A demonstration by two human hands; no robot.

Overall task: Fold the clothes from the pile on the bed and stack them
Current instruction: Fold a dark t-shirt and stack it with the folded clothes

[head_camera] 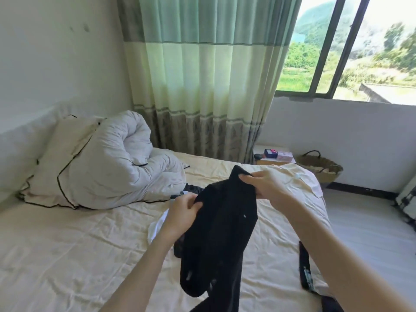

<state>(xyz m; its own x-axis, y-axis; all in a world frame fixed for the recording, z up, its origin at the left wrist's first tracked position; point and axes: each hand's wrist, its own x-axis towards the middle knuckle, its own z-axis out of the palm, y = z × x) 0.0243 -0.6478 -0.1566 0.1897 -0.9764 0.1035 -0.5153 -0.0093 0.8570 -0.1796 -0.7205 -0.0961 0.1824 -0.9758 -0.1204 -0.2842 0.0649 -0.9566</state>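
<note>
A limp black knit garment [221,224] hangs over the cream-sheeted bed [67,255], held up by both hands. The left hand [183,211] pinches its left edge with curled fingers; the right hand [262,184] grips the top corner. A white cloth [157,227] and perhaps more dark clothes lie behind. Farther off sit a rumpled white duvet [117,161] and woven straw basket [319,165].

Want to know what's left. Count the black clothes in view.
3: a black garment held up by both hands, a black piece behind it near the duvet, a black strip at the bed's right edge. More may be hidden.
</note>
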